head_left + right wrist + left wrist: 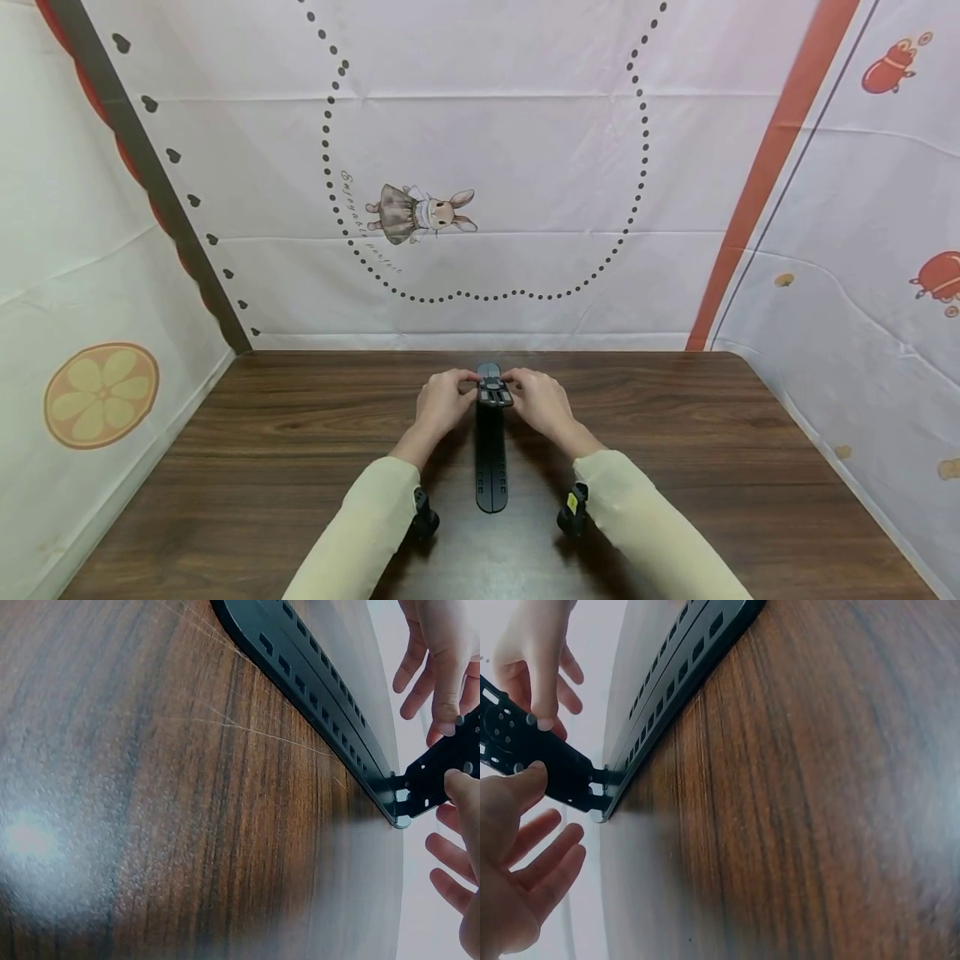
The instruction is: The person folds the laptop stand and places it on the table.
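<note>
A black hinged stand [491, 467] lies lengthwise on the wooden table, with rows of small square slots along its flat base. At its far end a plate [559, 765] stands raised from the hinge, bearing small round studs and cutouts. My left hand [442, 402] pinches the plate's left edge, thumb [529, 784] on the near face beside a stud. Opposite it, my right hand [540, 398] pinches the right edge, its thumb [459, 784] likewise by a stud. The other fingers of both hands spread loosely behind the plate. Parts of the fingertips behind it are hidden.
The brown table [300, 433] reaches back to a white printed cloth [525, 192] hung as a wall, with cloth at both sides too. Dark wrist cameras [425, 515] sit below the sleeves, on either side of the stand's near end.
</note>
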A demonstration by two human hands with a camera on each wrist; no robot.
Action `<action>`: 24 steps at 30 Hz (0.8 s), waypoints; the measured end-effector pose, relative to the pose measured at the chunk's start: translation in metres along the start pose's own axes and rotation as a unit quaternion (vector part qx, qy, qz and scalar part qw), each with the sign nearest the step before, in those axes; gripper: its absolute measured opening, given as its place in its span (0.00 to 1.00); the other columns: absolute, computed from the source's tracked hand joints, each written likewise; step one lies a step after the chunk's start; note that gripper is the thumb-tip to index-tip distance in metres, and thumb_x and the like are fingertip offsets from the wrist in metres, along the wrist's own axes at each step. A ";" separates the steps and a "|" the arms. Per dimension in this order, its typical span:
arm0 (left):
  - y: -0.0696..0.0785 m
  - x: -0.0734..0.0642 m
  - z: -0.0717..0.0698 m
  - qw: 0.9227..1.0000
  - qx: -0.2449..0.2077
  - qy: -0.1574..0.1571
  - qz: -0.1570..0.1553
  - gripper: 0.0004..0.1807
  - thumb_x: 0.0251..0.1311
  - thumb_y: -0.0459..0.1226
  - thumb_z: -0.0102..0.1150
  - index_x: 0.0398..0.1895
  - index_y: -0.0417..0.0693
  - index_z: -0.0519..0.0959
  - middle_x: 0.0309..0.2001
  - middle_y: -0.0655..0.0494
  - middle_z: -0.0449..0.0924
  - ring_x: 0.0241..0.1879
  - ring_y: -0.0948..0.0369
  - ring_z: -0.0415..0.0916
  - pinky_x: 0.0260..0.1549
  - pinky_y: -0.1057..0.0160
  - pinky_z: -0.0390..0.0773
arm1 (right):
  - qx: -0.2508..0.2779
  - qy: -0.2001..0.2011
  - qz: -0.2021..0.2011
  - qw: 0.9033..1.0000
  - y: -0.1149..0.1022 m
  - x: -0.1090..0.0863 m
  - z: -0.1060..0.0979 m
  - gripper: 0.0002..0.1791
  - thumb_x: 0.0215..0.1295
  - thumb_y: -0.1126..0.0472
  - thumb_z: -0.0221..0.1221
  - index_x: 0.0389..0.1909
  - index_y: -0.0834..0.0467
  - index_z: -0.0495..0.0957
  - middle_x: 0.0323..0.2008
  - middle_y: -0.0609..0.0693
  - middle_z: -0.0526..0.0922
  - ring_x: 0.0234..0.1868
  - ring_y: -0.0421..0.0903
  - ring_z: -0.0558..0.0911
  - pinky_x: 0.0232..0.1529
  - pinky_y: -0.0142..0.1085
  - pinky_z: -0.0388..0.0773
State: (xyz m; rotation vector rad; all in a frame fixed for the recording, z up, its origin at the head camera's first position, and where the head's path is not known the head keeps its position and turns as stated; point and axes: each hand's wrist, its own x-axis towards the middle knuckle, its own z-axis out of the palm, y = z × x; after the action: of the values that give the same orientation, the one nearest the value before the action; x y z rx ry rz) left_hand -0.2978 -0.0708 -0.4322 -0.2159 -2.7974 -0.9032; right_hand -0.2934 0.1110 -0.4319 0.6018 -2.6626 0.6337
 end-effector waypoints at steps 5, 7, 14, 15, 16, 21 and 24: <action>-0.001 0.001 -0.002 1.000 0.011 -0.023 0.010 0.11 0.57 0.42 0.61 0.43 0.61 0.82 0.41 0.54 0.84 0.39 0.60 0.81 0.33 0.59 0.78 | 0.002 -0.011 -0.014 1.000 0.001 0.000 -0.002 0.12 0.57 0.60 0.63 0.44 0.53 0.80 0.42 0.49 0.83 0.39 0.44 0.83 0.33 0.39 0.79; -0.001 0.001 -0.002 0.999 0.017 -0.027 0.019 0.11 0.57 0.42 0.61 0.43 0.60 0.82 0.42 0.55 0.83 0.41 0.59 0.81 0.34 0.58 0.78 | 0.001 -0.017 -0.022 1.000 0.002 0.000 -0.002 0.13 0.57 0.59 0.63 0.44 0.54 0.80 0.42 0.49 0.83 0.39 0.45 0.82 0.34 0.39 0.78; -0.002 -0.001 -0.003 0.996 0.058 -0.041 0.051 0.11 0.55 0.42 0.63 0.43 0.60 0.82 0.43 0.56 0.83 0.43 0.59 0.80 0.36 0.57 0.78 | -0.011 -0.047 -0.057 0.997 0.005 0.000 -0.004 0.14 0.56 0.59 0.64 0.44 0.56 0.80 0.42 0.49 0.83 0.37 0.44 0.82 0.35 0.38 0.78; -0.002 -0.001 -0.003 0.996 0.064 -0.044 0.053 0.12 0.55 0.42 0.63 0.43 0.60 0.82 0.43 0.56 0.83 0.43 0.58 0.80 0.36 0.57 0.78 | -0.012 -0.050 -0.061 0.997 0.006 0.000 -0.004 0.14 0.56 0.59 0.64 0.44 0.55 0.80 0.42 0.49 0.83 0.37 0.44 0.81 0.35 0.38 0.78; -0.002 -0.002 -0.003 0.995 0.068 -0.048 0.054 0.12 0.54 0.42 0.63 0.43 0.59 0.82 0.43 0.55 0.83 0.43 0.58 0.80 0.36 0.57 0.78 | -0.012 -0.053 -0.064 0.996 0.006 -0.001 -0.004 0.14 0.56 0.59 0.64 0.44 0.55 0.80 0.41 0.49 0.82 0.36 0.44 0.81 0.35 0.38 0.77; -0.002 -0.004 -0.003 0.993 0.082 -0.056 0.065 0.13 0.54 0.41 0.63 0.44 0.57 0.82 0.43 0.53 0.83 0.39 0.59 0.80 0.35 0.58 0.78 | -0.013 -0.058 -0.084 0.995 0.006 -0.002 -0.004 0.14 0.54 0.60 0.65 0.43 0.55 0.79 0.39 0.49 0.82 0.35 0.43 0.80 0.34 0.37 0.77; -0.003 -0.006 -0.002 0.991 0.090 -0.056 0.078 0.13 0.54 0.40 0.64 0.44 0.56 0.82 0.40 0.52 0.84 0.30 0.63 0.77 0.29 0.61 0.76 | -0.021 -0.059 -0.093 0.994 0.005 -0.002 -0.003 0.14 0.53 0.61 0.66 0.43 0.55 0.79 0.39 0.48 0.81 0.35 0.42 0.80 0.34 0.36 0.77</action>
State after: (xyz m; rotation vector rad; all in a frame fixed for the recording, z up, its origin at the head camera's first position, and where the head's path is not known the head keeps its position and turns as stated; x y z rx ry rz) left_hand -0.2921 -0.0750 -0.4332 -0.4651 -2.8931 -0.6187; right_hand -0.2930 0.1178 -0.4319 0.8868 -2.6781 0.5020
